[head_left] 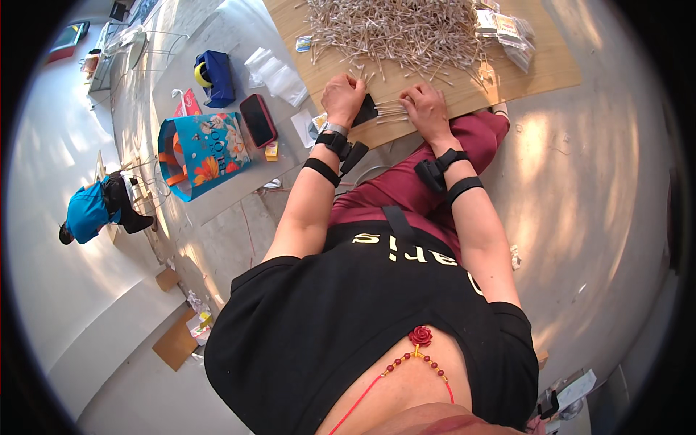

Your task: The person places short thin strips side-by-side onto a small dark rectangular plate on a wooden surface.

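A big heap of cotton swabs covers the far part of the wooden table. My left hand is closed at the table's near left edge, its fingers curled in. A few swab tips show just beyond its knuckles, but what its fingers hold is hidden. Closed over the near edge, my right hand has several cotton swabs sticking out from its fingers toward the left. Between both hands lies a small black flat piece, partly behind my left wrist.
Clear plastic packs lie right of the heap. Left of the table are white plastic bags, a red-cased phone, a blue tape dispenser and a blue flowered bag. A person in blue bends at far left.
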The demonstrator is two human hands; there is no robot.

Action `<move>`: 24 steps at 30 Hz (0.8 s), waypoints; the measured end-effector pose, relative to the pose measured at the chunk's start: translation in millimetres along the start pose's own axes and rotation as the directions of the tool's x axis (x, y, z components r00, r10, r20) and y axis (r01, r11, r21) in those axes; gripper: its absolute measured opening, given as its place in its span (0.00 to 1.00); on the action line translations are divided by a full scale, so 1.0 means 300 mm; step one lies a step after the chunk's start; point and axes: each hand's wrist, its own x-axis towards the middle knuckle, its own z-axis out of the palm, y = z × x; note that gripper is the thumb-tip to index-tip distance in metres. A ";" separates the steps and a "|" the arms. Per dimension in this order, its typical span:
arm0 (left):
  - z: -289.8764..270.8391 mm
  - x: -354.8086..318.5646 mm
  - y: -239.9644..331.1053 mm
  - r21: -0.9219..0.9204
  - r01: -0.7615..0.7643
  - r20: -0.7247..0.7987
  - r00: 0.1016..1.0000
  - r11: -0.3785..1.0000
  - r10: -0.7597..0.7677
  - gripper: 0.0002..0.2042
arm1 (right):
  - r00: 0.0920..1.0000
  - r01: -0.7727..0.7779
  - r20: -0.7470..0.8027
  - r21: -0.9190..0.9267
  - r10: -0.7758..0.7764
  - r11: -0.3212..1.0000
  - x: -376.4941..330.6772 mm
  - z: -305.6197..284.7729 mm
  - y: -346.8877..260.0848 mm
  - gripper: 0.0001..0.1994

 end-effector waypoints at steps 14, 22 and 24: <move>-0.037 -0.020 -0.038 -0.183 -0.257 -0.023 0.966 0.949 0.257 0.10 | 1.000 -0.008 -0.010 0.014 0.008 1.000 -0.002 -0.002 0.002 0.05; -0.009 -0.026 0.058 -0.054 -0.624 0.103 0.773 0.779 0.626 0.04 | 1.000 -0.006 -0.005 0.001 0.006 1.000 0.002 -0.004 -0.001 0.05; -0.003 -0.019 0.070 0.001 -0.676 0.072 0.735 0.737 0.674 0.04 | 1.000 -0.002 -0.008 0.003 0.002 1.000 0.002 -0.003 0.000 0.05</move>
